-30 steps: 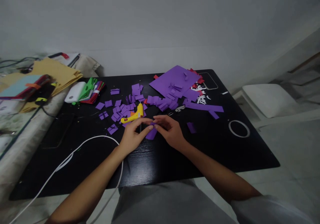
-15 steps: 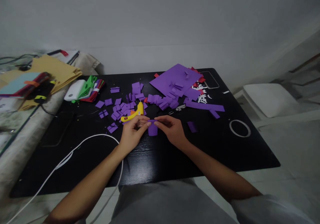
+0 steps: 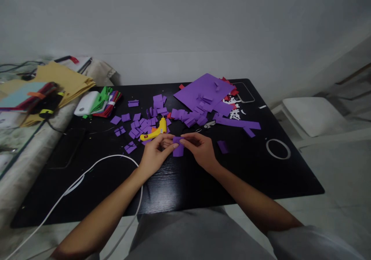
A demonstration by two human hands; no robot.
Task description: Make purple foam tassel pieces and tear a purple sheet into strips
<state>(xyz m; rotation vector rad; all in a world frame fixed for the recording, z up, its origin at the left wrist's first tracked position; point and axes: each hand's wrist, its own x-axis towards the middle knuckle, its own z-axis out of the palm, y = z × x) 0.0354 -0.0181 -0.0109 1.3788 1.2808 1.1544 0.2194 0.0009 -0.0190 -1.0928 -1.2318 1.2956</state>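
Note:
Between my two hands is a small purple foam sheet piece (image 3: 178,150), its lower part hanging toward me. My left hand (image 3: 158,148) pinches its left edge between thumb and fingers. On the opposite edge, my right hand (image 3: 199,148) grips it the same way near the top. Just beyond my left hand lies a yellow glue gun (image 3: 156,130) on the black table. Many cut purple pieces (image 3: 140,126) are scattered around it. To the right of my right hand rests a single purple piece (image 3: 223,147).
A large purple sheet (image 3: 197,89) lies at the back over red and white scraps (image 3: 235,113). Scissors (image 3: 209,125) sit in the middle, a purple strip (image 3: 239,123) beside them. A white cable (image 3: 101,159) loops across the left. Bundled coloured sheets (image 3: 106,99) stand back left.
The purple piece has shifted slightly to the right, and its top edge now shows more above my fingertips. Both hands keep their pinch with only small finger movement.

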